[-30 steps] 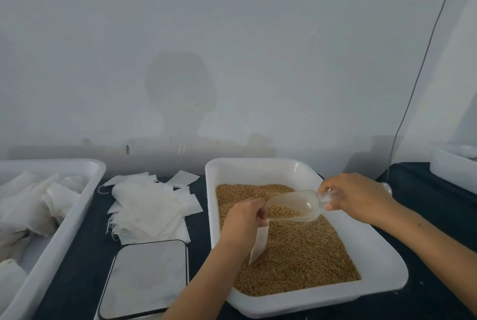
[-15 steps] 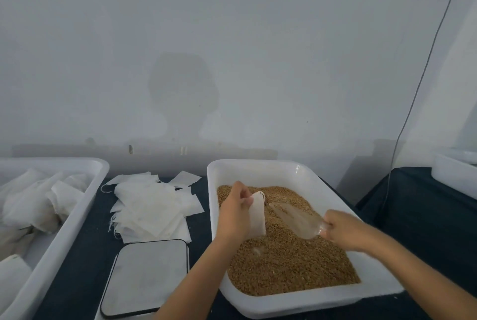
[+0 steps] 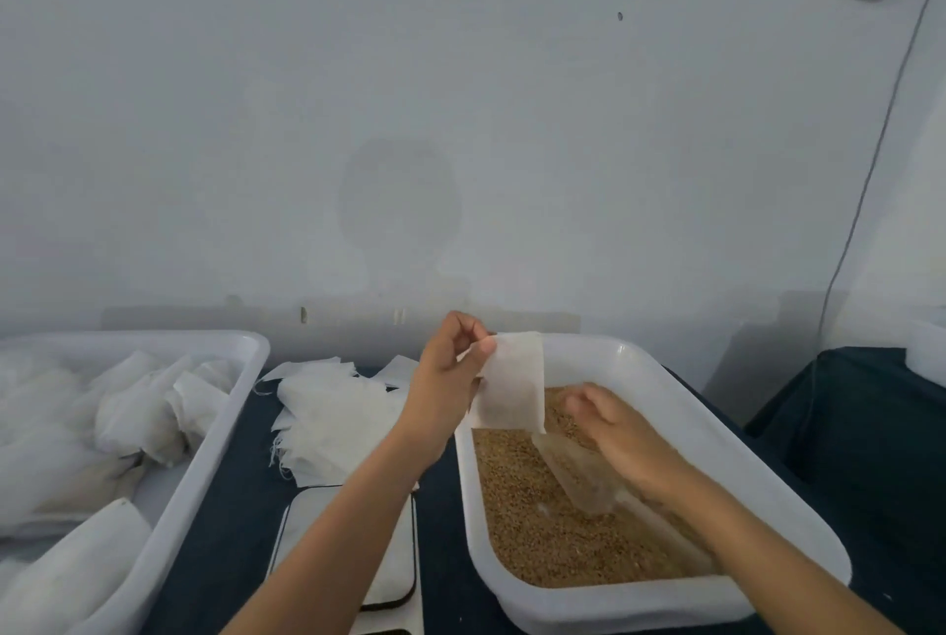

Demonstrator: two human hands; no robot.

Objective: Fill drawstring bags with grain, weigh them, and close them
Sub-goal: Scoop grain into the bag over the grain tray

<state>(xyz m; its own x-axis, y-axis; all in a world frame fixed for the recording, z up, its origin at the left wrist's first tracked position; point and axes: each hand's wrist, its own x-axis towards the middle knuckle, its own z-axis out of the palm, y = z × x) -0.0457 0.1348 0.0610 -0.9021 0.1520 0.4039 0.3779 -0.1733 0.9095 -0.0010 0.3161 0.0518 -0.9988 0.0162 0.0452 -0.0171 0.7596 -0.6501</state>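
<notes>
White cloth bag point(image 3: 512, 386): thin, flat and square. It hangs over the far left corner of the grain tub.
Left hand point(image 3: 450, 378): thumb and fingers pinch the top left corner of the bag and hold it up.
Right hand point(image 3: 611, 424): low over the grain, just right of the bag. Fingers are loose and hold nothing.
Clear plastic scoop point(image 3: 576, 473): lies on the brown grain point(image 3: 553, 542), under the right hand.
White plastic tub point(image 3: 681, 391): holds the grain.
Pile of flat white bags point(image 3: 332, 414): on the dark table, left of the tub.
</notes>
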